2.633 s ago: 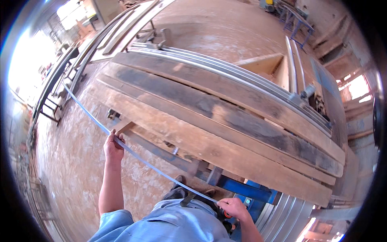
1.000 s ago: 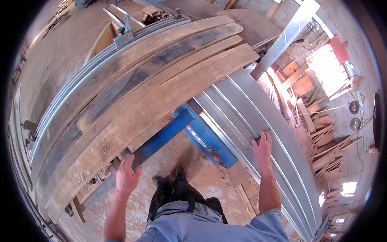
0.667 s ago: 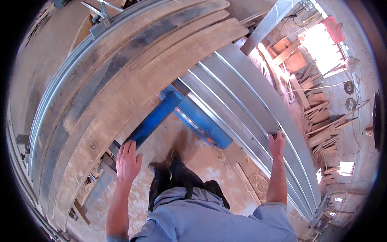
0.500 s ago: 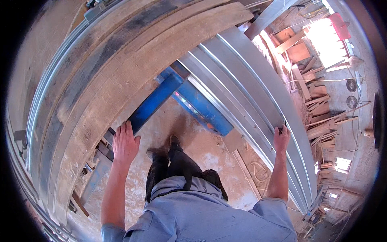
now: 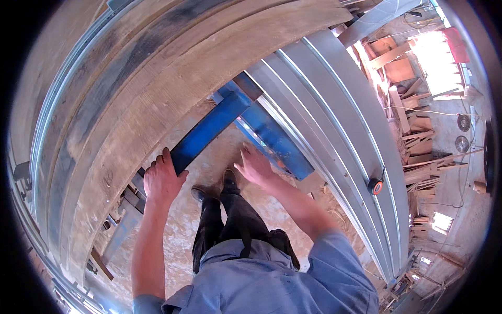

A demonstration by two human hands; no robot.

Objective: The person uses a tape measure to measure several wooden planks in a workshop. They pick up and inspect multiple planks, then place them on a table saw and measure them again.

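My left hand rests on the near edge of a wide wooden plank. Its fingers are slightly bent, with the thumb apart, beside the end of a blue beam. Nothing shows in my right hand, which hangs over the gap between plank and metal table; its index finger and thumb stand apart. A small round tape measure, black and orange, sits on the grey ribbed metal table to the right.
A second blue beam runs along the metal table's inner side. Beyond the table lies a heap of wood offcuts. Metal rails border the planks at the far left. My shoes stand on the dusty floor.
My right hand has left the metal table and moved left over the gap; the tape measure now shows where it was. The left hand stays at the plank edge, its fingers more bent.
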